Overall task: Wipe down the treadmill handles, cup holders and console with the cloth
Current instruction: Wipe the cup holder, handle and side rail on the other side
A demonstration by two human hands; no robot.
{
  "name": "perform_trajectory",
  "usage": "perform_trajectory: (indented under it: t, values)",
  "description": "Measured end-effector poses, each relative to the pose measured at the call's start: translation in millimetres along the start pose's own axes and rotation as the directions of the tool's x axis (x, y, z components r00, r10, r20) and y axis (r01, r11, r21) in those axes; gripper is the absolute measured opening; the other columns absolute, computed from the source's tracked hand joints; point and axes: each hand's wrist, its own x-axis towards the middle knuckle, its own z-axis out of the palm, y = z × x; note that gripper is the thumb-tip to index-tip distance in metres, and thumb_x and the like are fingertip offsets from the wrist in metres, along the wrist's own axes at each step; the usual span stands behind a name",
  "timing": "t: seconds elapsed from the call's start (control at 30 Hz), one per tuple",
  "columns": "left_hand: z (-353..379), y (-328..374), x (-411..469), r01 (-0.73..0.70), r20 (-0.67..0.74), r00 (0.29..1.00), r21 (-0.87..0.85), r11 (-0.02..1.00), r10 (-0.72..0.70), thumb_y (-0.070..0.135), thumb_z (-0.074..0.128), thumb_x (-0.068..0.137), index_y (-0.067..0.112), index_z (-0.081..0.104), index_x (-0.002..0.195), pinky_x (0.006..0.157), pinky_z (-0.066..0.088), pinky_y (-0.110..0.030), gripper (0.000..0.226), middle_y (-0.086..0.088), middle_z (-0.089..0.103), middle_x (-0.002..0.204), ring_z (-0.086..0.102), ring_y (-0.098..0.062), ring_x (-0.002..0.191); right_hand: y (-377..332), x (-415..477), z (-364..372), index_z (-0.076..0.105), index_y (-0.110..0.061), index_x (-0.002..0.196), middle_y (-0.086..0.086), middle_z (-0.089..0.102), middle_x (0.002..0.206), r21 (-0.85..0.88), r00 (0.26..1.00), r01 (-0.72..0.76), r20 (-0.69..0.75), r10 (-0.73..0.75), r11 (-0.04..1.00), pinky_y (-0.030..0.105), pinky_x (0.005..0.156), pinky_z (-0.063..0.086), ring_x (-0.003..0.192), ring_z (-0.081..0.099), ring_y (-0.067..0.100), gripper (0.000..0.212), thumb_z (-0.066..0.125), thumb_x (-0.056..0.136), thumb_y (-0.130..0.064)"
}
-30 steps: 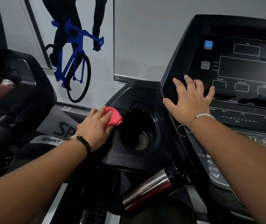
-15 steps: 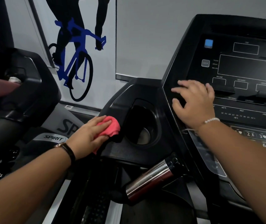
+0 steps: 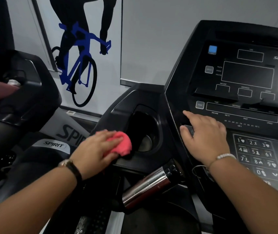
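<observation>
- Left hand (image 3: 94, 149): the grip is closed on the pink cloth (image 3: 120, 145), fingers laid over the bunched fabric and thumb tucked beneath it.
- Cloth position: pressed on the black housing at the left rim of the cup holder (image 3: 157, 130), partly overhanging the opening.
- Right hand (image 3: 205, 139): the grip is wide and holds nothing. The palm rests flat on the lower left corner of the console (image 3: 177, 92), with the index finger extended and the thumb close to a small grey button.
- Step in hand, as judged: wiping the cup holder rim. The well, the console face and the chrome-sleeved bar (image 3: 145, 186) below the housing, probably a handle, appear not yet done.
- Hazard 1: the bracing hand lies just beside the keypad (image 3: 256, 156). Leaning weight or a sliding palm could press a key. Whether the console is powered cannot be told; its displays are dark.
- Hazard 2: the cloth is held as a loose wad at the edge of the opening. A slack grip could drop it into the well.
- Hazard 3: a wadded cloth makes little contact, so corners of the rim may be missed.
- Hazard 4: a thin cord loop (image 3: 196, 173) lies under the right wrist. Withdrawing the arm could snag it.
</observation>
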Motion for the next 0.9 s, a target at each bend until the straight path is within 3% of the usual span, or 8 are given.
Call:
perform_trajectory:
  t: [0.07,0.13,0.23,0.33,0.53,0.63,0.77,0.9]
  values:
    - [0,2,19,0.245,-0.032,0.968,-0.07,0.967,-0.248,0.06,0.039,0.081,0.037,0.046,0.136,0.113,0.026,-0.036,0.06,0.005,0.039,0.147,0.034,-0.021,0.135,1,1,0,0.037,-0.036,0.139,-0.009,0.051,0.133,0.004,1.0,0.008,0.007,-0.008,1.0,0.048,0.111,0.022,0.128,0.039,0.017,0.049,0.034,0.091,-0.046]
    - [6,15,32,0.372,-0.083,0.926,0.019,0.928,-0.369,0.051,0.045,0.088,0.039,0.044,0.136,0.112,0.028,-0.04,0.05,0.005,0.035,0.149,0.03,-0.023,0.137,0,1,1,0.035,-0.036,0.14,-0.008,0.051,0.133,0.001,1.0,0.01,0.006,-0.01,1.0,0.046,0.111,0.023,0.127,0.039,0.017,0.049,0.034,0.091,-0.046]
    - [14,47,37,0.284,-0.028,0.959,0.127,0.95,-0.283,0.059,0.025,0.084,0.045,0.045,0.134,0.111,0.027,-0.044,0.055,0.011,0.036,0.148,0.028,-0.02,0.139,2,2,1,0.034,-0.035,0.14,-0.006,0.051,0.132,-0.009,1.0,0.02,-0.003,-0.02,1.0,0.046,0.109,0.023,0.126,0.041,0.018,0.05,0.033,0.091,-0.047]
    - [18,74,23,0.194,0.009,0.981,0.017,0.981,-0.194,0.064,0.015,0.075,0.045,0.051,0.129,0.112,0.025,-0.041,0.067,0.016,0.043,0.142,0.03,-0.014,0.138,3,1,2,0.035,-0.033,0.14,-0.004,0.052,0.132,0.01,1.0,0.031,-0.008,-0.031,0.999,0.046,0.108,0.023,0.123,0.044,0.02,0.051,0.033,0.091,-0.047]
    - [18,78,-24,0.184,-0.089,0.967,-0.396,0.9,-0.237,0.048,0.057,0.075,0.031,0.069,0.111,0.105,0.039,-0.041,0.042,0.013,0.06,0.124,0.054,-0.015,0.117,5,0,3,0.035,-0.032,0.141,0.0,0.052,0.133,0.018,0.999,0.045,-0.008,-0.045,0.999,0.046,0.108,0.023,0.122,0.046,0.021,0.052,0.032,0.091,-0.046]
    - [12,74,-32,0.268,-0.129,0.948,-0.165,0.949,-0.29,0.025,0.069,0.079,0.032,0.07,0.11,0.096,0.041,-0.036,0.031,0.009,0.061,0.121,0.055,-0.024,0.106,5,-1,4,0.035,-0.03,0.141,0.002,0.053,0.13,0.023,0.999,0.051,-0.01,-0.051,0.998,0.048,0.108,0.024,0.12,0.047,0.023,0.052,0.032,0.091,-0.046]
    - [1,83,3,0.396,-0.043,0.917,-0.006,0.918,-0.396,0.036,0.053,0.09,0.035,0.066,0.114,0.092,0.042,-0.037,0.027,0.007,0.054,0.126,0.046,-0.027,0.107,4,0,5,0.037,-0.029,0.14,0.004,0.056,0.126,0.0,0.998,0.054,-0.025,-0.054,0.999,0.048,0.106,0.026,0.116,0.049,0.025,0.052,0.033,0.091,-0.046]
    - [8,106,39,0.258,0.135,0.956,0.024,0.966,-0.259,0.037,0.049,0.093,0.036,0.062,0.119,0.097,0.041,-0.038,0.03,0.01,0.051,0.128,0.042,-0.025,0.115,4,0,4,0.039,-0.029,0.139,0.003,0.057,0.123,0.005,0.998,0.045,-0.032,-0.044,0.999,0.047,0.105,0.027,0.114,0.051,0.025,0.051,0.033,0.09,-0.045]
